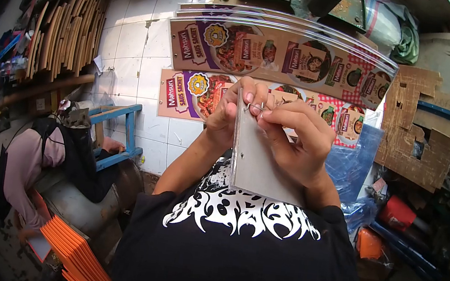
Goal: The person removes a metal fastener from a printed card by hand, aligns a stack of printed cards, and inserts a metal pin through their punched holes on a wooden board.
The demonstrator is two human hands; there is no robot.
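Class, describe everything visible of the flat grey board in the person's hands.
The flat grey board looks like cardboard, with a shiny left edge and a small dark hole beside it. It is tilted before the black T-shirt with white lettering. The bare left hand grips its upper left edge; the bare right hand overlaps its right side, pinching a thin silvery metal piece near its top. Its other face is hidden.

You held a flat grey panel at a tilt; a thin metal piece was at the panel's far end, a small hole nearer you.
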